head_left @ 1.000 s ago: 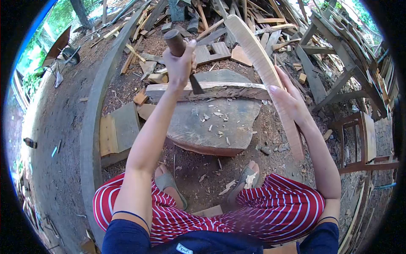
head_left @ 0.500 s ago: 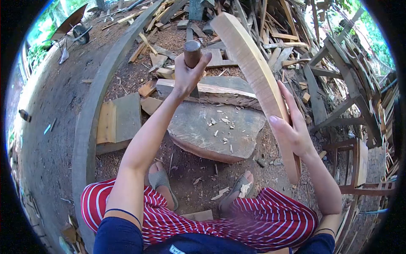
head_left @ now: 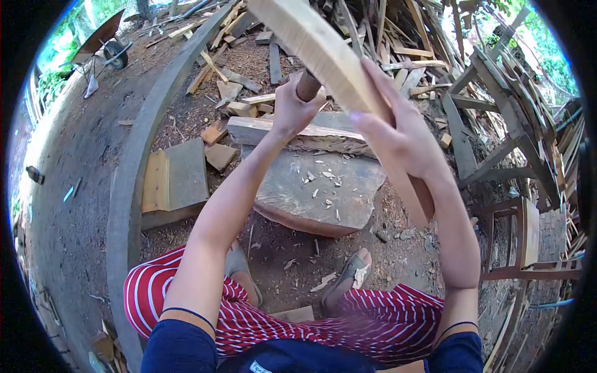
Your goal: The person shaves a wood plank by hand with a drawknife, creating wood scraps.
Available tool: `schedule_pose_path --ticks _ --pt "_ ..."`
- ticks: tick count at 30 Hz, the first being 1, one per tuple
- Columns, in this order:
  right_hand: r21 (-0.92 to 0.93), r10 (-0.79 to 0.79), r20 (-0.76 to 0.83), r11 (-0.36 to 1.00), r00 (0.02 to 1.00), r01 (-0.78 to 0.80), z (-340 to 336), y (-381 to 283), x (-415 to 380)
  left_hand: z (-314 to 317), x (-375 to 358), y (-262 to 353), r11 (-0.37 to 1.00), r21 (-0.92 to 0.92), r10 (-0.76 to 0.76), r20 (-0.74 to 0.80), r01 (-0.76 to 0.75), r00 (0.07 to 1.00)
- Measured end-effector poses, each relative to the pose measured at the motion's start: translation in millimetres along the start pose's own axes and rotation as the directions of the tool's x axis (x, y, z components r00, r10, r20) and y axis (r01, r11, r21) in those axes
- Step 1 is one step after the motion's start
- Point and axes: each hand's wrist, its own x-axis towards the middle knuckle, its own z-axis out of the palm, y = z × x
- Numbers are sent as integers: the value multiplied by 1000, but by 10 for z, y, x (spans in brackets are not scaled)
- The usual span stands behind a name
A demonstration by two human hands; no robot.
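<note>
My left hand (head_left: 296, 107) is closed round a dark wooden handle (head_left: 308, 85), above the far part of the chopping block; the rest of the tool is hidden. A long curved wooden piece (head_left: 323, 53) slants from the top centre down to the right, its upper end at the frame's top edge. My right hand (head_left: 404, 133) grips this piece at its lower half. Below both hands lies a flat block (head_left: 317, 186) strewn with pale chips, with a rough split plank (head_left: 261, 129) across its far edge.
Boards (head_left: 177, 177) lie left of the block, beside a long curved beam (head_left: 127, 180). A wheelbarrow (head_left: 106, 40) stands at the upper left. Wood scraps are heaped at the back, and a wooden frame (head_left: 516, 143) leans at the right. My sandalled feet are below the block.
The curved wooden piece and my right hand have moved up and left, and the piece's upper part now overlaps the handle. My left hand has shifted slightly right with the handle, which is tilted more.
</note>
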Motion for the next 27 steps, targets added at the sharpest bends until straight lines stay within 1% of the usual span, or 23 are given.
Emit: schedule_pose_path --ticks 1,2,3,4,6,7,8,9,11,12,13,14,15,17,18,19,20,21,22,23,25,26,27 --pt "89 -92 -113 991 989 102 4 -11 -7 5 -12 -13 1000 8 -21 -6 21 1000" --pt "140 -127 -162 979 979 150 -14 -59 -28 -9 -1 -28 995 65 -71 21 70 997" --pt "140 -125 -158 979 980 148 33 -89 -40 -11 -9 -50 995 63 -76 19 75 997" --pt "154 -69 -161 984 985 94 79 -128 -61 -2 -17 -67 999 40 -33 -6 33 999" --pt "24 -101 -214 994 972 109 254 14 -48 41 -10 -91 1000 19 17 -26 -17 1000" --pt "25 -101 -221 994 970 109 237 56 -36 82 -6 -107 995 -92 38 -56 -43 998" --pt "-46 -64 -125 997 990 58 189 101 -38 110 -11 -129 977 -202 54 -85 -70 995" --pt "-122 -23 -31 992 999 19 153 84 -32 77 11 -100 976 -202 63 -83 -78 995" --pt "-99 -16 -23 995 1000 14 61 5 -53 -28 -9 -90 996 -53 -69 -27 67 997" --pt "-4 -100 -112 995 989 101 52 -50 -62 -74 12 -122 998 49 -46 2 46 999" --pt "81 -176 -209 977 962 196 44 -113 -65 -67 -30 -135 997 49 -56 1 56 998" --pt "162 -166 -233 965 958 206 55 -201 -71 -55 -33 -135 999 36 -22 -22 23 1000" --pt "161 -165 -237 965 957 206 112 -155 -47 -42 -22 -104 1000 23 16 -41 -15 999" --pt "-132 -152 -145 982 978 133 254 92 19 -10 -19 -152 1000 -6 -9 -23 9 1000" --pt "-205 -30 -11 978 999 27 275 121 9 15 -33 -172 998 -64 13 -48 -16 999" --pt "-205 -31 -24 978 999 25 232 136 1 43 -35 -199 991 -123 35 -74 -44 997" --pt "-181 -3 -11 983 1000 1 169 134 27 69 -30 -236 982 -184 12 -91 -29 996" --pt "-156 32 8 987 999 -31 116 108 47 54 13 -215 982 -186 18 -90 -34 996" --pt "-111 22 -19 994 1000 -24 48 -8 43 8 9 -191 998 -68 -20 -53 16 998" --pt "-39 -12 -97 999 995 8 5 -162 -1 -33 -29 -172 996 54 -71 -22 72 997" --pt "10 -240 -227 969 944 249 -35 -168 91 -40 -42 -162 998 33 -61 -31 62 998" --pt "129 -143 -207 977 968 172 -22 -207 63 -50 -31 -179 997 20 -71 -27 71 997" --pt "128 -144 -211 977 967 173 10 -166 60 -55 -26 -208 997 6 -80 -20 80 997"
